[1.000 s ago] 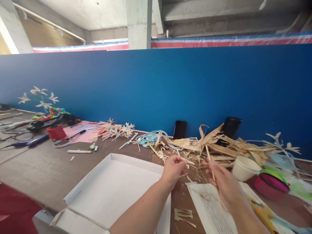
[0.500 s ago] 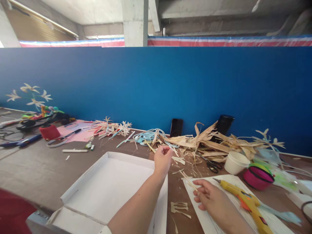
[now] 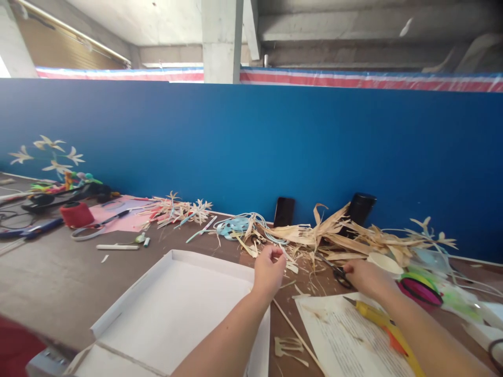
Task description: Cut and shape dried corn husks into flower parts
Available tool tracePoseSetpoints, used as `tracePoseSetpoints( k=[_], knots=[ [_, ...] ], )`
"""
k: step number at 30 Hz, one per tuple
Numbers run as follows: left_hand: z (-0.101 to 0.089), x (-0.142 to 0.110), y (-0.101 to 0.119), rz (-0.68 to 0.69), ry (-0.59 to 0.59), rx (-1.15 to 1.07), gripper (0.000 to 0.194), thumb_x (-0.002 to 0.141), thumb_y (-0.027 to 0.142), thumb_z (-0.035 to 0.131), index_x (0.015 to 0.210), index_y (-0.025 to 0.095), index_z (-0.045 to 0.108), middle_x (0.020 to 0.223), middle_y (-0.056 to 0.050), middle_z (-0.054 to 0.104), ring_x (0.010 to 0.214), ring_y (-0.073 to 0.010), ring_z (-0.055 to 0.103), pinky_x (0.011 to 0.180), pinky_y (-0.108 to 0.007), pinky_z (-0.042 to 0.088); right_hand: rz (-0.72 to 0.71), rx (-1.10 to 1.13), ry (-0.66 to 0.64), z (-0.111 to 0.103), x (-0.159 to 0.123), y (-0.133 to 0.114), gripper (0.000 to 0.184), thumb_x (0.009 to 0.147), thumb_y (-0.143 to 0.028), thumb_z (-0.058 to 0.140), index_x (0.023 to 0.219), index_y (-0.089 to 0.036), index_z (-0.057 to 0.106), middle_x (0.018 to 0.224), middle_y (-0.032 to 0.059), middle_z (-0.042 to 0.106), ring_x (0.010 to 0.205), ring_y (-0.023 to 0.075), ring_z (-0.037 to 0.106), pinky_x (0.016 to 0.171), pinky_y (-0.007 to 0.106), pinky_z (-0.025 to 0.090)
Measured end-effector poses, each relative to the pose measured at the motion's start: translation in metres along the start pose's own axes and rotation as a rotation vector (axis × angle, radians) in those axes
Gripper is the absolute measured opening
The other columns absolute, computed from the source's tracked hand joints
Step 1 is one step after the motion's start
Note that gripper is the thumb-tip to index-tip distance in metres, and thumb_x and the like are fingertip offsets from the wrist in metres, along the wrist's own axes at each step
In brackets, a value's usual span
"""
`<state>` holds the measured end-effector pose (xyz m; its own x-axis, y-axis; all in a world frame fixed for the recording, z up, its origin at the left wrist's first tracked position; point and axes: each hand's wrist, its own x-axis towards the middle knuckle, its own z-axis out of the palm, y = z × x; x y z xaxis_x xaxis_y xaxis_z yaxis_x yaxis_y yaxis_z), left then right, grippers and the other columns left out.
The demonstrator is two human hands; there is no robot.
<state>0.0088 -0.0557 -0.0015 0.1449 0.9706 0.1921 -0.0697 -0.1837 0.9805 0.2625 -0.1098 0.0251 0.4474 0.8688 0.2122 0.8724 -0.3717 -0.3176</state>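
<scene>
My left hand (image 3: 270, 270) is closed in a pinch above pale husk scraps, just past the right rim of the white box lid (image 3: 204, 293). Whatever its fingertips hold is too small to make out. On the right, my right hand (image 3: 367, 278) has its fingers closed at the black handle of the scissors (image 3: 342, 277). The scissor blades point toward the dried corn husks (image 3: 326, 230). A long thin pale stick (image 3: 296, 335) lies slanting between the lid and a printed sheet (image 3: 330, 324). Beside it is a cut husk piece (image 3: 290, 347) with several prongs.
Under my right forearm lies a yellow glue gun (image 3: 369, 312) on the sheet. A white paper cup (image 3: 387, 263) and a magenta round container (image 3: 420, 291) stand to the right. Blue ribbon (image 3: 236, 225), a phone (image 3: 284, 211) and a black cylinder (image 3: 360, 208) are by the blue partition (image 3: 251, 136).
My right hand has moved from above the sheet, where it held a pale strip, up to the scissors. The thin stick now lies by the lid. My left hand stays pinched and has shifted slightly.
</scene>
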Motion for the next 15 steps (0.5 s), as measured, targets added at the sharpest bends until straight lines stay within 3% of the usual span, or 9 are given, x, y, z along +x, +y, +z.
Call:
tracePoseSetpoints(
  k=[4, 8, 15],
  knots=[
    [0.001, 0.001, -0.002, -0.008, 0.007, 0.010, 0.012, 0.069, 0.025, 0.056, 0.076, 0.015, 0.058, 0.065, 0.001, 0.057, 0.055, -0.0077, 0.049, 0.052, -0.018, 0.038, -0.066, -0.179, -0.109, 0.022, 0.014, 0.003, 0.016, 0.055, -0.009, 0.058, 0.064, -0.020, 0.066, 0.070, 0.0093, 0.068, 0.069, 0.0249, 0.062, 0.054, 0.030, 0.033],
    [0.002, 0.003, -0.003, -0.149, -0.074, -0.087, 0.015, 0.067, 0.025, 0.058, 0.076, 0.014, 0.060, 0.055, 0.003, 0.052, 0.044, -0.0064, 0.042, 0.044, -0.019, 0.034, -0.048, -0.293, -0.145, 0.035, 0.021, 0.007, 0.024, 0.061, -0.011, 0.054, 0.082, -0.016, 0.065, 0.081, 0.0160, 0.068, 0.075, 0.0292, 0.063, 0.057, 0.033, 0.035],
    [0.002, 0.004, 0.003, -0.282, -0.131, -0.202, 0.017, 0.063, 0.025, 0.062, 0.072, 0.012, 0.063, 0.048, 0.004, 0.046, 0.039, -0.0052, 0.036, 0.038, -0.019, 0.030, -0.117, -0.267, -0.185, 0.024, 0.023, 0.018, 0.030, 0.060, -0.016, 0.055, 0.088, -0.020, 0.065, 0.086, 0.0133, 0.068, 0.079, 0.0302, 0.062, 0.059, 0.034, 0.037]
  ],
)
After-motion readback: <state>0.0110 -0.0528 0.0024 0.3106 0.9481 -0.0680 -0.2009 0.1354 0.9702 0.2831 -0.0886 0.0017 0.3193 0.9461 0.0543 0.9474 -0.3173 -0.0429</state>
